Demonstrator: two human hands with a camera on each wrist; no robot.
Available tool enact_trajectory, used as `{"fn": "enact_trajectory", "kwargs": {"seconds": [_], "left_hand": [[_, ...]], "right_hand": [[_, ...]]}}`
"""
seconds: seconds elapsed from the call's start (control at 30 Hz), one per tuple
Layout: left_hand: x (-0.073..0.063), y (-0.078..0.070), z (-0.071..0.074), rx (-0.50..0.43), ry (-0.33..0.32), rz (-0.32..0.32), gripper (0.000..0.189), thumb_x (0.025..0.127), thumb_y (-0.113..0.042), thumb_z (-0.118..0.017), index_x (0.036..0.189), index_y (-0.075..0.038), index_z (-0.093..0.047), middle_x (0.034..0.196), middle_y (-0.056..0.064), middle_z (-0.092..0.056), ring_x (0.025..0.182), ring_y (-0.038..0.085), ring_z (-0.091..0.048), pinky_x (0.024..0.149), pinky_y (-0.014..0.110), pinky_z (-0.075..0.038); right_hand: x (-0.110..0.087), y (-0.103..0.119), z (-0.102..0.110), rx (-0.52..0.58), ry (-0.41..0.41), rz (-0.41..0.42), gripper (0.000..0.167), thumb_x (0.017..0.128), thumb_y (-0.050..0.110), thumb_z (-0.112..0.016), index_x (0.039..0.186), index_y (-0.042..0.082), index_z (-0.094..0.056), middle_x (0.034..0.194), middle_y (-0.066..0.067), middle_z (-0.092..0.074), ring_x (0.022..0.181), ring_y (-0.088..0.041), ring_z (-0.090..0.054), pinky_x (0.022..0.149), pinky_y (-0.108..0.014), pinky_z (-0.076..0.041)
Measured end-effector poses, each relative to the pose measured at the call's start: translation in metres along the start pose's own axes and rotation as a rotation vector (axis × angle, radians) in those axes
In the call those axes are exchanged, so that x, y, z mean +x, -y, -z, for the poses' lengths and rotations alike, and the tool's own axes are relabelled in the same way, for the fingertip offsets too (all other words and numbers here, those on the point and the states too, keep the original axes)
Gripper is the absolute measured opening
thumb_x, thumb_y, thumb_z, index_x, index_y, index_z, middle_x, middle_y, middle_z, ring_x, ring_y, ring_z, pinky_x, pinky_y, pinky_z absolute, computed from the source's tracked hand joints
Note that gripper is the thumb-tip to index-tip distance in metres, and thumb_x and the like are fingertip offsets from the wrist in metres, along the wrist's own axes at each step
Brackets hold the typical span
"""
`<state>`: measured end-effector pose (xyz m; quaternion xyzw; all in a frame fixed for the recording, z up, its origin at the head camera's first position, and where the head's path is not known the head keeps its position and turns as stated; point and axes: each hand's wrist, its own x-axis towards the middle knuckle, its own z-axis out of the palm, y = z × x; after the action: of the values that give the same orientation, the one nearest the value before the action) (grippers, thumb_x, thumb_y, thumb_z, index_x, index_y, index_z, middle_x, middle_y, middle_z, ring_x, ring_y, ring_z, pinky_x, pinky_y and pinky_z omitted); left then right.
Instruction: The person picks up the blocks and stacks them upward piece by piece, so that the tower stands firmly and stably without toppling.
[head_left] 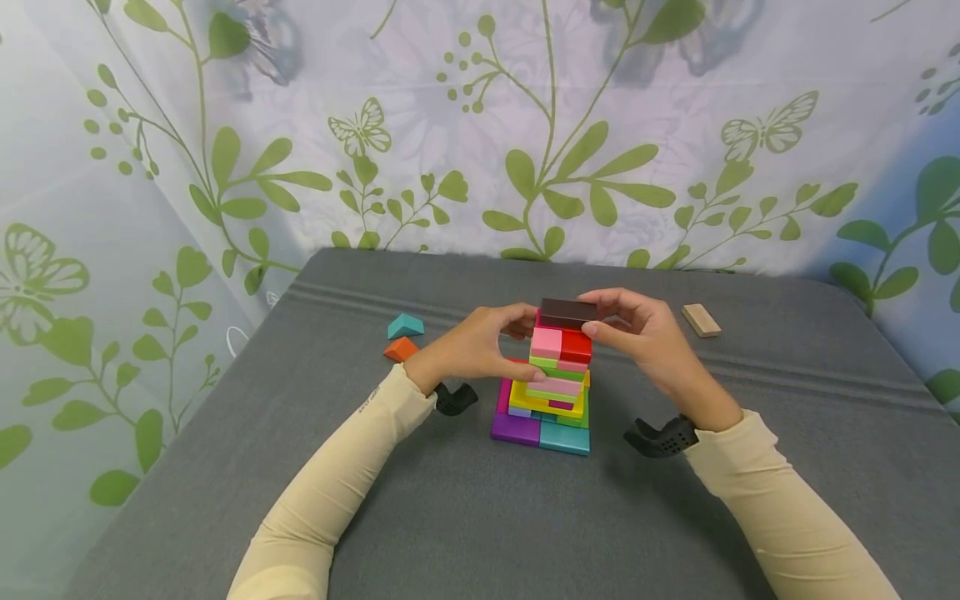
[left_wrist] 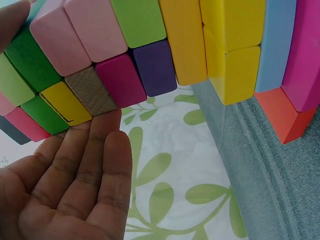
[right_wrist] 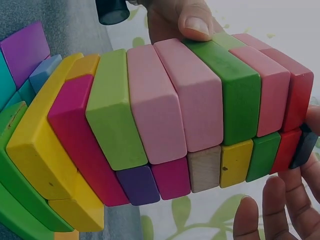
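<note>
A tall tower of coloured wooden blocks (head_left: 555, 387) stands on the grey table, with a wide purple and teal bottom layer. On its top lies a black block (head_left: 568, 312). My right hand (head_left: 645, 333) pinches this block at its right end, thumb in front and fingers behind; some fingers spread loosely in the right wrist view. My left hand (head_left: 480, 346) reaches around the tower's left side. Its thumb rests on a green block (right_wrist: 220, 75), and its fairly straight fingers (left_wrist: 95, 165) touch the back of the tower near a yellow block (left_wrist: 65, 102).
A teal triangular block (head_left: 405, 326) and an orange triangular block (head_left: 401, 349) lie left of the tower, the orange one partly behind the left wrist. A plain wooden block (head_left: 701, 320) lies at the right. Behind the grey table (head_left: 465, 533) hangs a leaf-patterned curtain (head_left: 420, 125).
</note>
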<state>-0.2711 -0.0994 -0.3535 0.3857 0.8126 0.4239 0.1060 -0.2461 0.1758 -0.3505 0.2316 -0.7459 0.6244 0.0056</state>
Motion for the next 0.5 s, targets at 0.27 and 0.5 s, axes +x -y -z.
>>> {"fn": "enact_trajectory", "kwargs": {"seconds": [0.27, 0.5], "left_hand": [[0.0006, 0.0007, -0.0002, -0.004, 0.0, 0.003, 0.074, 0.089, -0.019, -0.088, 0.15, 0.005, -0.054, 0.143, 0.015, -0.067, 0.125, 0.023, -0.066, 0.112, 0.042, -0.052], [-0.0001, -0.0003, -0.0002, -0.003, -0.002, 0.01, 0.074, 0.089, -0.021, -0.088, 0.15, 0.004, -0.054, 0.142, 0.013, -0.067, 0.124, 0.023, -0.066, 0.111, 0.036, -0.052]], "right_hand": [[0.001, -0.0022, -0.0001, -0.001, 0.011, -0.001, 0.031, 0.103, 0.001, -0.071, 0.133, -0.003, -0.068, 0.117, -0.003, -0.07, 0.106, -0.023, -0.064, 0.089, -0.026, -0.059], [0.0016, -0.0007, -0.0014, -0.002, 0.011, -0.022, 0.034, 0.103, 0.002, -0.07, 0.135, -0.005, -0.066, 0.118, -0.003, -0.07, 0.106, -0.024, -0.064, 0.088, -0.027, -0.06]]}}
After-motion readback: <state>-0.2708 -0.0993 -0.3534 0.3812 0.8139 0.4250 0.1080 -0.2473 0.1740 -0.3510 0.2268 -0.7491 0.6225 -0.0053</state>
